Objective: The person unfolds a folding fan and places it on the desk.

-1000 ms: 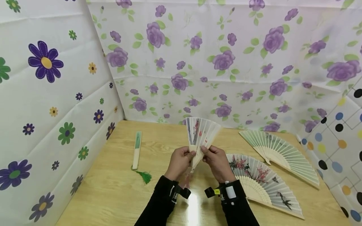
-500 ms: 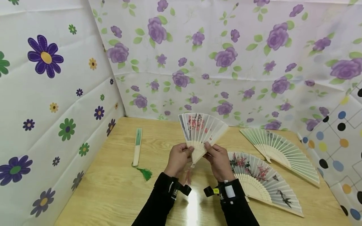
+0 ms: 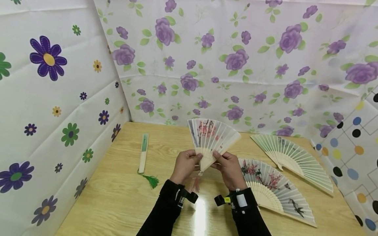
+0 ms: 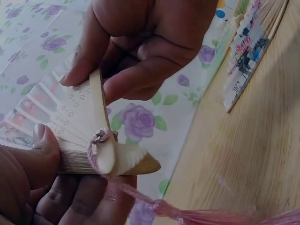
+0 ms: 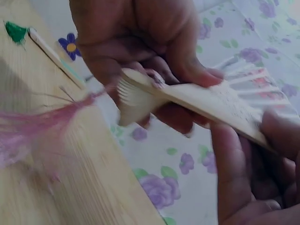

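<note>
Between my two hands a white folding fan (image 3: pixel 214 132) with pink blossoms is held up, partly spread. My left hand (image 3: pixel 185 165) pinches its left side, thumb on the pale ribs. On the other edge my right hand (image 3: pixel 229 166) grips the outer rib (image 4: pixel 97 98) between thumb and fingers. A pink tassel (image 3: pixel 196 184) hangs from the fan's pivot end, which points toward me. In the right wrist view the tassel (image 5: pixel 37 126) is blurred, and the fan's pale guard (image 5: pixel 211 108) runs between both hands.
A closed green fan (image 3: pixel 143 153) with a green tassel (image 3: pixel 152 180) lies at left on the wooden table (image 3: pixel 118 203). At right lie a spread blossom fan (image 3: pixel 277 190), partly behind my right forearm, and a spread green fan (image 3: pixel 295 160). Patterned cloths stand around the table.
The held fan has gone from a narrow wedge to a wider spread, its right edge swung rightward with my right hand. Over the last half second little has moved.
</note>
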The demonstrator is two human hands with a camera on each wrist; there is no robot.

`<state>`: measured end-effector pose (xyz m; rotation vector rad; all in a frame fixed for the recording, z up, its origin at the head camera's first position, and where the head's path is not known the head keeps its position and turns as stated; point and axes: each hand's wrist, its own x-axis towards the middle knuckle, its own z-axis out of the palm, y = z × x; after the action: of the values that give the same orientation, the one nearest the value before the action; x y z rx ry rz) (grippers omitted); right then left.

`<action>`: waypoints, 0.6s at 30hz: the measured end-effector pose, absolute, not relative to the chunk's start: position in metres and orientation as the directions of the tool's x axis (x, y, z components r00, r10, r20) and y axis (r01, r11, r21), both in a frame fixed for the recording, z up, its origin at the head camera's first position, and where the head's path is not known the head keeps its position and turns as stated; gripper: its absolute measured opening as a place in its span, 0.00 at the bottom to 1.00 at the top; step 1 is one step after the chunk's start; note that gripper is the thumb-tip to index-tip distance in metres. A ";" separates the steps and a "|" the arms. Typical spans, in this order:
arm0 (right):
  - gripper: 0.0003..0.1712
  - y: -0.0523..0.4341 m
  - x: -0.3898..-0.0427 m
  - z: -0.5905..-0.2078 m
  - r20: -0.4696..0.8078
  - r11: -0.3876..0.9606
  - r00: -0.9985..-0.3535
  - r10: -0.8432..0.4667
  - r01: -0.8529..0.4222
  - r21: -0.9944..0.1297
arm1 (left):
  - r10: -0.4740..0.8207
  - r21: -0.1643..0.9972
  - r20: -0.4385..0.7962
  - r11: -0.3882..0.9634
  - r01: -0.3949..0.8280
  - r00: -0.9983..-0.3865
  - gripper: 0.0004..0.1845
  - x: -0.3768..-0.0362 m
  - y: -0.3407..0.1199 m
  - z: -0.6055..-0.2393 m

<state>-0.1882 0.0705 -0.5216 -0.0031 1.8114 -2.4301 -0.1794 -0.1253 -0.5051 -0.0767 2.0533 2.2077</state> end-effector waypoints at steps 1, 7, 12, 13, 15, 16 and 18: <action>0.13 0.069 -0.188 -0.522 -0.071 -0.303 -0.995 -0.070 0.089 -0.949 | 0.051 0.989 -0.118 -0.084 -0.122 -0.992 0.13 -0.180 -0.126 -0.505; 0.15 0.067 -0.185 -0.521 -0.082 -0.353 -0.996 -0.020 0.084 -0.932 | 0.029 0.980 -0.128 -0.147 -0.131 -0.991 0.11 -0.181 -0.127 -0.503; 0.12 0.072 -0.185 -0.519 -0.083 -0.334 -0.994 -0.069 0.101 -0.937 | 0.043 0.978 -0.141 -0.150 -0.146 -0.989 0.11 -0.181 -0.127 -0.499; 0.12 0.073 -0.185 -0.519 -0.085 -0.329 -0.993 -0.077 0.106 -0.938 | 0.045 0.978 -0.143 -0.149 -0.148 -0.989 0.11 -0.180 -0.127 -0.499; 0.12 0.075 -0.185 -0.518 -0.080 -0.313 -0.992 -0.097 0.107 -0.944 | 0.048 0.977 -0.146 -0.149 -0.152 -0.988 0.11 -0.179 -0.128 -0.499; 0.13 0.076 -0.185 -0.517 -0.076 -0.308 -0.991 -0.106 0.106 -0.945 | 0.051 0.978 -0.145 -0.147 -0.151 -0.988 0.11 -0.178 -0.128 -0.499; 0.14 0.077 -0.184 -0.517 -0.066 -0.308 -0.990 -0.124 0.102 -0.946 | 0.057 0.977 -0.142 -0.151 -0.149 -0.988 0.11 -0.178 -0.128 -0.499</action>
<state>-0.1844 0.0771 -0.5172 -0.0287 1.7581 -2.4331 -0.1776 -0.1285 -0.4991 -0.1073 1.9521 2.2832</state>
